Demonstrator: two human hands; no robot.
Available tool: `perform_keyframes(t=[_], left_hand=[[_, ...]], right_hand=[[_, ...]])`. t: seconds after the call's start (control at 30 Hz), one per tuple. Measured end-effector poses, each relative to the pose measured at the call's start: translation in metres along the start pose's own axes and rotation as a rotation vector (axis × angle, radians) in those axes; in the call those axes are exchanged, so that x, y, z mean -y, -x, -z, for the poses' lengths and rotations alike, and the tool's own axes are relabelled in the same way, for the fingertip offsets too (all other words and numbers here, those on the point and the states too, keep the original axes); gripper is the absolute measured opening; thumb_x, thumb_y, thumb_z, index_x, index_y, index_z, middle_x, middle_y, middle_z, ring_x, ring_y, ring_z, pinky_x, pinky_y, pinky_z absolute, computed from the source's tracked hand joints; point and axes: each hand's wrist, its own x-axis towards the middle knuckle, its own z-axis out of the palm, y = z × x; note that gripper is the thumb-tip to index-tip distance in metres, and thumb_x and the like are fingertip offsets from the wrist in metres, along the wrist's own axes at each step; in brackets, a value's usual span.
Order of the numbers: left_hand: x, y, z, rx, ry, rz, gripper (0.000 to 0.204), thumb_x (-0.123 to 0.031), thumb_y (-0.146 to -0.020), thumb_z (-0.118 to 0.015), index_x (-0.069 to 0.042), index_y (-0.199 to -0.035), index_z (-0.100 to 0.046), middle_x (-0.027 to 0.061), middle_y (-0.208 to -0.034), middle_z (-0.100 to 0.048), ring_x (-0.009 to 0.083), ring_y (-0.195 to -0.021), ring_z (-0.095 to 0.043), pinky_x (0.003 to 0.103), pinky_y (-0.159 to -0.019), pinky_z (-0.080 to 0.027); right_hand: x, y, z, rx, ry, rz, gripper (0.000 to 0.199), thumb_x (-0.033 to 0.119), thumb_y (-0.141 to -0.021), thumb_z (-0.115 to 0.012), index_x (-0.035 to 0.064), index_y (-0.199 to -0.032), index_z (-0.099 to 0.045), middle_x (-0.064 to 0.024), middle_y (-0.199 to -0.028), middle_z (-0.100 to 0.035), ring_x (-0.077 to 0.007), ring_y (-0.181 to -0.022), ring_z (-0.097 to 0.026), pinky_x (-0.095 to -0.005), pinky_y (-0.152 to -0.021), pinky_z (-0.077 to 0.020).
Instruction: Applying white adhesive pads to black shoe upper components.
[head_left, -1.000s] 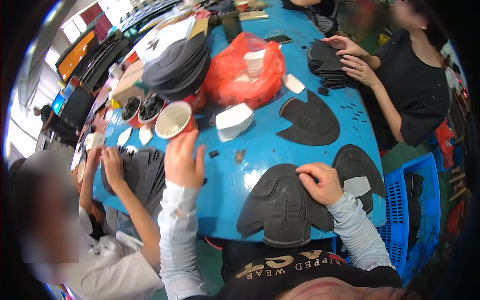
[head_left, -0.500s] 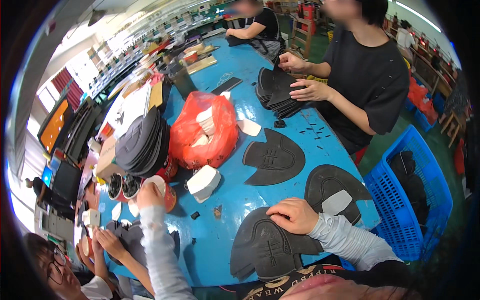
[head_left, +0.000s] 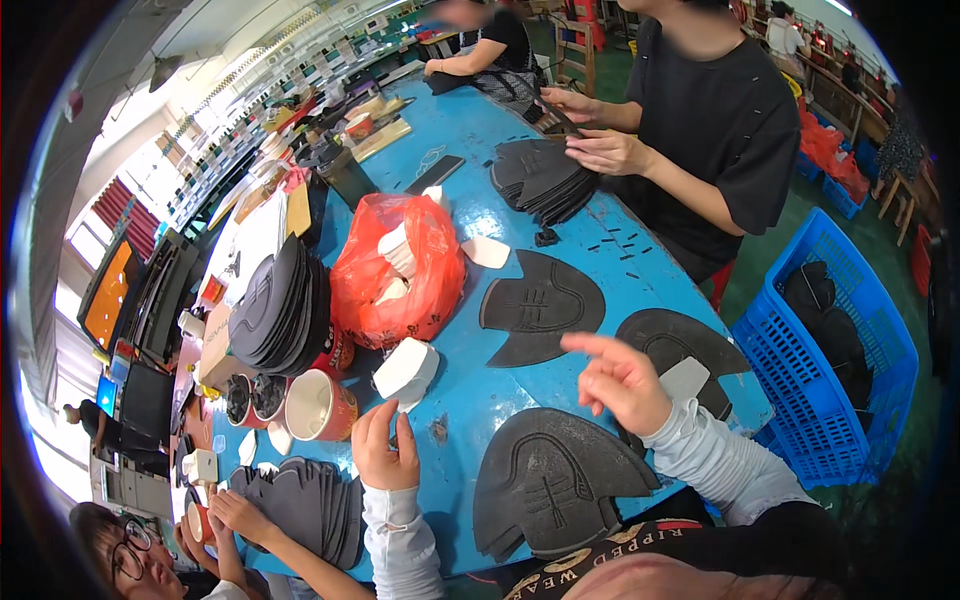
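Observation:
My left hand [head_left: 385, 448] hovers over the blue table [head_left: 470, 390], fingers together, just below a stack of white foam pieces [head_left: 406, 372] and right of a red cup [head_left: 318, 406]; I cannot tell whether it pinches something small. My right hand [head_left: 620, 380] is lifted above the table with fingers spread and empty, over the gap between two black shoe-upper pieces. One black piece [head_left: 552, 482] lies near the front edge, another [head_left: 682, 350] sits under a white piece [head_left: 686, 378] to the right, and a third [head_left: 542, 306] lies further back.
A red plastic bag [head_left: 398, 272] holds white pieces. A stack of black uppers [head_left: 280, 308] leans at the left. A person in black [head_left: 720, 120] handles another stack [head_left: 540, 180] across the table. A person at lower left holds black pieces [head_left: 305, 500]. A blue crate [head_left: 830, 350] stands on the right.
My right hand has lifted off the black upper near the front edge and opened. My left hand has drawn back from the red cup toward the white foam stack. The view shifted.

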Motion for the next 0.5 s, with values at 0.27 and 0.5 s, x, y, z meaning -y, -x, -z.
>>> perform_keyframes(t=[0.27,0.5], left_hand=[[-0.003,-0.033,0.024,-0.088,-0.108,-0.023,0.029,-0.004,-0.080,-0.066,0.000,-0.108,-0.063,0.0173,-0.108,-0.061,0.0358,-0.100,-0.057,0.042,-0.090,-0.042],[-0.026,0.004,0.021,0.134,-0.003,0.014,0.024,-0.007,-0.078,-0.069,-0.004,-0.101,-0.067,0.0123,-0.098,-0.066,0.0307,-0.089,-0.062,0.040,-0.088,-0.044]], right_hand=[[-0.013,0.000,-0.010,0.345,0.694,0.200,0.027,0.016,-0.085,-0.064,0.0088,-0.111,-0.066,-0.0099,-0.081,-0.067,-0.0202,-0.063,-0.063,-0.0317,-0.059,-0.0505],[-0.024,0.001,-0.010,0.395,0.779,0.239,0.024,0.016,-0.084,-0.063,0.0074,-0.106,-0.067,-0.0128,-0.087,-0.069,-0.0285,-0.071,-0.065,-0.0377,-0.066,-0.0518]])
